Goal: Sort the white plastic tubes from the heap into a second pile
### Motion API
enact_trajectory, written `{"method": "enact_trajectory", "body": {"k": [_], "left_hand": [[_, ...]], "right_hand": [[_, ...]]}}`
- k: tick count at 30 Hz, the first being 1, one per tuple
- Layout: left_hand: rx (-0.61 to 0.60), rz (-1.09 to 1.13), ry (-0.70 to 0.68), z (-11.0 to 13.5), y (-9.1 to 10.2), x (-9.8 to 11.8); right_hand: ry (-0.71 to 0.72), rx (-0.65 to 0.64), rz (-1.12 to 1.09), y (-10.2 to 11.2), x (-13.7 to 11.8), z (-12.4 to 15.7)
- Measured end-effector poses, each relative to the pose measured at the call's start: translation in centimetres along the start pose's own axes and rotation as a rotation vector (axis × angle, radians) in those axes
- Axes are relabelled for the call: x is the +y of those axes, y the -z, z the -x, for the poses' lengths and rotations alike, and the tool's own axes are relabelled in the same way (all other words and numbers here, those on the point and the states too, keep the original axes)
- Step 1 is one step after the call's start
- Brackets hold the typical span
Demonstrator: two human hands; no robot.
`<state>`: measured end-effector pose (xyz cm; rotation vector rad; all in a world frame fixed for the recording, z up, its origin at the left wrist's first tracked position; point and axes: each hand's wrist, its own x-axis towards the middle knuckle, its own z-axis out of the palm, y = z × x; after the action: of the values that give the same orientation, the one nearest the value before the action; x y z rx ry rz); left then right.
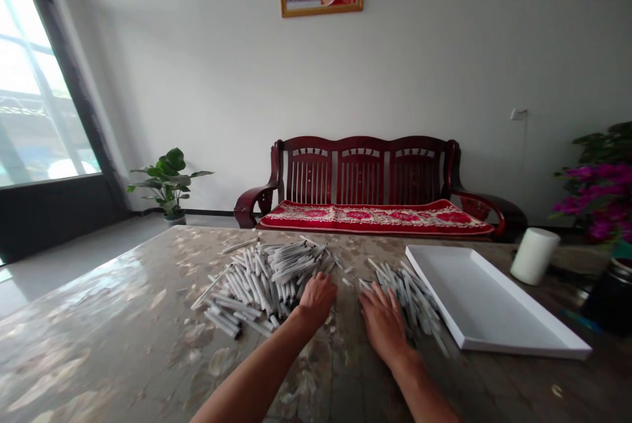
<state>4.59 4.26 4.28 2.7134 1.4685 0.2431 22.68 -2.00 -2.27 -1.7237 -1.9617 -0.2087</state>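
A big heap of white pens (266, 275) lies on the patterned table (123, 331) in front of me. My left hand (317, 298) rests at the heap's right edge with its fingers curled into the pens. A smaller bunch of pens (415, 298) lies to the right. My right hand (382, 321) lies flat on the table with fingers spread, touching that bunch's left side. A shallow white tray (494, 308) sits empty just right of the smaller bunch.
A white cylinder (534, 255) stands behind the tray. A dark pot with pink flowers (605, 212) is at the far right edge. Beyond the table stand a red wooden bench (370, 186), a potted plant (168, 183) and a large window (34, 94).
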Motion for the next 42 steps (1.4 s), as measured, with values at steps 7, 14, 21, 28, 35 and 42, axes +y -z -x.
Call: {"method": "enact_trajectory", "body": {"k": [7, 14, 21, 28, 35, 42], "left_hand": [[-0.036, -0.022, -0.085, -1.5, -0.6, -0.4], [-0.066, -0.024, -0.204, -0.8, -0.7, -2.0], [-0.040, -0.157, -0.180, 1.1, -1.8, -0.4], [-0.026, -0.059, -0.008, 2.5, -1.3, 2.7], [0.028, 0.158, 0.303, 3.3, -1.3, 2.0], [0.173, 0.583, 0.480, 4.1, -2.1, -1.5]], "right_hand": [[-0.022, 0.028, 0.046, 1.3, -0.6, 0.1], [-0.032, 0.005, 0.037, 1.3, -1.1, 0.3], [-0.114, -0.071, 0.020, 1.6, -1.9, 0.2], [-0.089, -0.010, 0.011, 1.2, -1.4, 0.4], [-0.051, 0.064, 0.019, 0.8, -1.2, 0.4], [-0.031, 0.124, -0.012, 0.9, -1.6, 0.1]]}}
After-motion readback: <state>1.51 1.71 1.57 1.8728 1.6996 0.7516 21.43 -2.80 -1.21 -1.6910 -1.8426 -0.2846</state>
